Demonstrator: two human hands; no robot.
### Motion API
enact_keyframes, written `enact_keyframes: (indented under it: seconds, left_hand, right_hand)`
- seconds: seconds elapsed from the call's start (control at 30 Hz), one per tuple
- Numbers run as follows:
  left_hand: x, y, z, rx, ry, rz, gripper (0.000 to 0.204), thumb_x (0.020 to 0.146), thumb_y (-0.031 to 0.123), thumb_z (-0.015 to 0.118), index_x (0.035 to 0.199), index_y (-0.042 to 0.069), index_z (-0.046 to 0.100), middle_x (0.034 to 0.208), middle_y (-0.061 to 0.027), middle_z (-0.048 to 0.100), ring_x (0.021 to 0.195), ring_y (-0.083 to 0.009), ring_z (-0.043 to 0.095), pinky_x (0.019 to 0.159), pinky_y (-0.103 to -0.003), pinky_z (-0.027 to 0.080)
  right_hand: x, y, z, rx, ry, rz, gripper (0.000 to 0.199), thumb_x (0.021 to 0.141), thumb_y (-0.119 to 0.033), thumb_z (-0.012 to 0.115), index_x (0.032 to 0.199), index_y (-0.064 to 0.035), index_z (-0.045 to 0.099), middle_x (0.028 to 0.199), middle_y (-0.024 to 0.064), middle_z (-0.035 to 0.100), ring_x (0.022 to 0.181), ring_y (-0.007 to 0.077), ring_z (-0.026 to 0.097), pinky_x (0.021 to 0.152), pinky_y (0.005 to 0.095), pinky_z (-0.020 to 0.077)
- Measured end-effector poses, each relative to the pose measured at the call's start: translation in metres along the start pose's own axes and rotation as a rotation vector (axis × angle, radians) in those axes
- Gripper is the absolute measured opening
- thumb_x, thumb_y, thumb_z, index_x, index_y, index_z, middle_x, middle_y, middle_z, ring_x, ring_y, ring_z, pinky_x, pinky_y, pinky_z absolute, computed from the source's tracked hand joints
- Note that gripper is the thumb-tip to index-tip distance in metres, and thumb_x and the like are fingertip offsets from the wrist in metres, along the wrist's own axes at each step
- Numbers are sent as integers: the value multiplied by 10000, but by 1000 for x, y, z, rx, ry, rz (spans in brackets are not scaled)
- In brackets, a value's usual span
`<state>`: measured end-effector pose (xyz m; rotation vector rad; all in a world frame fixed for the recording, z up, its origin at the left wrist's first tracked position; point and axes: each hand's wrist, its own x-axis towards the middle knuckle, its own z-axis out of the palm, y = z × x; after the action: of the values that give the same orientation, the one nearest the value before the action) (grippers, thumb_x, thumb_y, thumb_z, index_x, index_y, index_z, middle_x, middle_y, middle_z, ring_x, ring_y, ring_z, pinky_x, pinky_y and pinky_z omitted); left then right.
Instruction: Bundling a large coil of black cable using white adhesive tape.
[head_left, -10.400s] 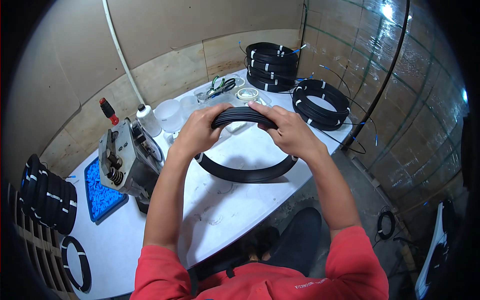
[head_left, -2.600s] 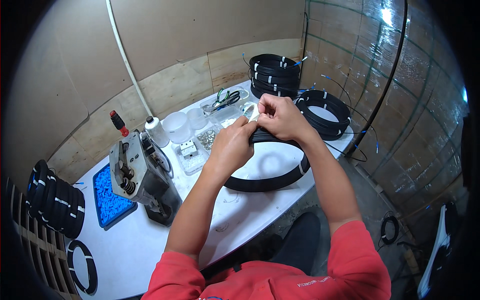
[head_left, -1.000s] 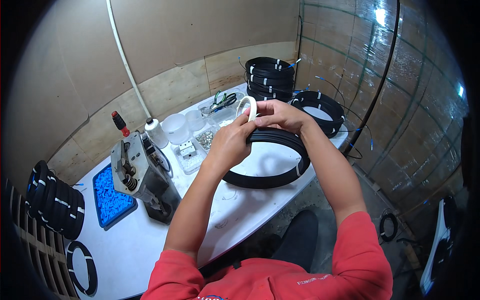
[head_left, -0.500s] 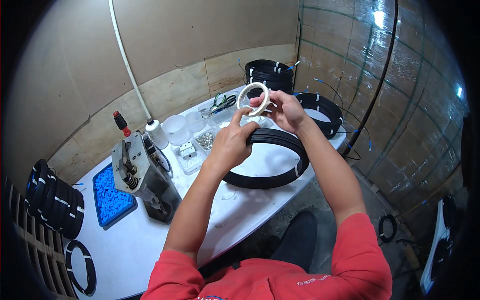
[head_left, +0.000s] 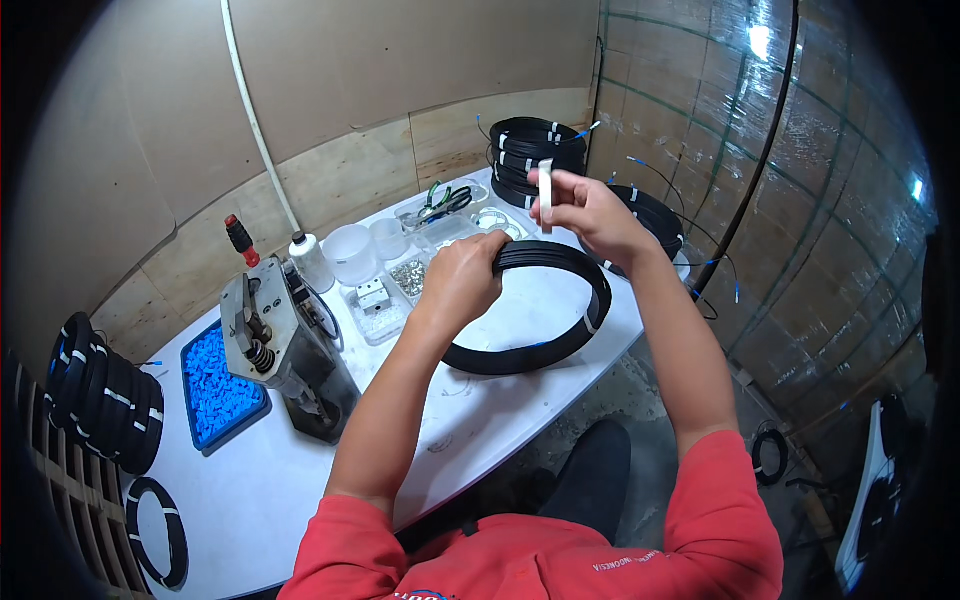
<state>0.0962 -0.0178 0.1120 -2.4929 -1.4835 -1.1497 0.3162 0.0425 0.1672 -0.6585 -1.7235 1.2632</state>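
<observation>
A coil of black cable [head_left: 515, 360] is tilted up over the white table, with a white band around its right side. My left hand [head_left: 462, 278] grips the coil at its upper left, fingers wrapped over the strands. Above the coil's top, my right hand [head_left: 597, 218] holds a roll of cream-white tape [head_left: 546, 195] between thumb and fingers. The roll is seen edge-on, apart from the coil. Whether a strip of tape hangs from it I cannot tell.
A metal bench press [head_left: 290, 350] stands left on the table [head_left: 450, 450], beside a tray of blue pieces [head_left: 260, 412]. Clear containers [head_left: 350, 258], small-part boxes and pliers [head_left: 445, 205] lie behind my left hand. Stacked cable coils [head_left: 520, 150] stand at the back; more [head_left: 105, 405] at far left.
My right hand has moved right with the tape roll, which has turned from face-on to edge-on. My left fingers have come away from the roll and closed over the coil.
</observation>
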Motion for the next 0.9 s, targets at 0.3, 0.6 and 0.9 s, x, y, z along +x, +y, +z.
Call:
enact_keyframes:
  seconds: [0.3,0.6,0.9]
  left_hand:
    - [7,-2,7,38,-11,-140,300,817,34,667,1114,54,628,825,-252,696,806,-479,671,754,-561,520]
    - [13,-2,8,101,10,-116,829,766,6,652,1532,80,343,752,-291,680,722,-499,674,705,-606,532]
    - [15,2,3,81,-75,-107,808,796,21,669,1535,194,393,836,-270,704,810,-486,689,757,-588,533]
  right_hand:
    - [-23,-62,17,-796,206,-234,285,1015,-194,582,1194,6,680,951,131,738,851,192,690,763,322,527]
    - [17,-90,19,-1460,-48,-16,209,923,-141,591,920,0,744,823,227,702,753,356,699,733,441,541]
    - [64,-99,34,-1369,-331,341,234,910,-183,652,977,-4,787,784,73,777,677,167,745,624,340,598]
